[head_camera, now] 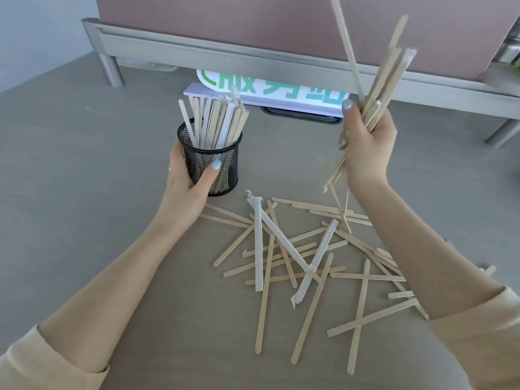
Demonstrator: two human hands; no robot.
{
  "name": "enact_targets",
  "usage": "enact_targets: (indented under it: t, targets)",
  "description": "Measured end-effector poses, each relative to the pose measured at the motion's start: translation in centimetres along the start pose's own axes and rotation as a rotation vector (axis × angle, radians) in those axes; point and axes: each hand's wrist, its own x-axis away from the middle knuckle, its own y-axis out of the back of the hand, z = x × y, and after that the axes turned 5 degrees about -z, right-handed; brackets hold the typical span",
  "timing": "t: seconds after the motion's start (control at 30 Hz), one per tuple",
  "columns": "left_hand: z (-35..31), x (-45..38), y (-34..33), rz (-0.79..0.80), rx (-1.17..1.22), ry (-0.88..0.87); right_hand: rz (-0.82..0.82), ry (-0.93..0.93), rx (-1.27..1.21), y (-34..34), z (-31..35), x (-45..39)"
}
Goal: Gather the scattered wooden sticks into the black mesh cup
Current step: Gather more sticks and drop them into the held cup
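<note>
Wooden sticks [374, 102] gripped by right-hand fingers [346, 106]; left-hand fingers [215, 166] clasp the mesh cup [216, 161].

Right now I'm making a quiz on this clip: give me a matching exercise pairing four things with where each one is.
Things:
1. black mesh cup
2. bundle of sticks
3. scattered sticks
4. green-lettered sign

Places:
A. lying on the table
B. under the metal shelf
C. gripped by the left hand
D. raised in the right hand

Pairs: 1-C, 2-D, 3-A, 4-B
</note>
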Motion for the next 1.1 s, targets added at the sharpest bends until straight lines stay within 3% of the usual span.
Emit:
enact_targets:
  t: [0.4,0.6,0.87,1.0,1.1]
  targets:
    - [-0.2,0.1,-0.1,0.004,-0.01,-0.011,0.109,-0.125,0.093,1.1,-2.5,1.7]
    - [0.0,0.0,0.0,0.01,-0.013,-0.005,0.087,-0.185,0.042,1.1,-2.2,1.7]
    - [0.0,-0.1,0.2,0.008,-0.072,0.032,-0.073,-0.377,-0.371,-1.0,2.5,-0.9]
    - [-0.4,-0.1,0.1,-0.006,-0.08,0.016,-0.025,-0.37,-0.639,-4.8,5.8,-1.4]
    - [-0.2,-0.1,0.1,-0.01,-0.08,0.023,0.067,-0.298,-0.688,-8.4,7.1,-0.6]
